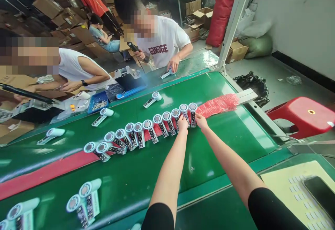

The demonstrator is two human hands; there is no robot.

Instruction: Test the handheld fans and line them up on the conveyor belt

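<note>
Bright overhead light glares on the green conveyor belt (225, 136); edges bend.

- small factory assembly workshop;
- long green conveyor belt (214, 153) runs through the room;
- identical white handheld units (157, 97) lie in rows on it;
- co-workers (164, 41) sit along its far side, one gripping a black power tool (133, 47);
- blue parts tray (98, 101) holds small metal pieces;
- cardboard cartons (70, 31) lie piled behind;
- painted concrete floor (288, 83), red plastic stool (305, 116)

Left hand (183, 123), right hand (201, 121) — close
</note>
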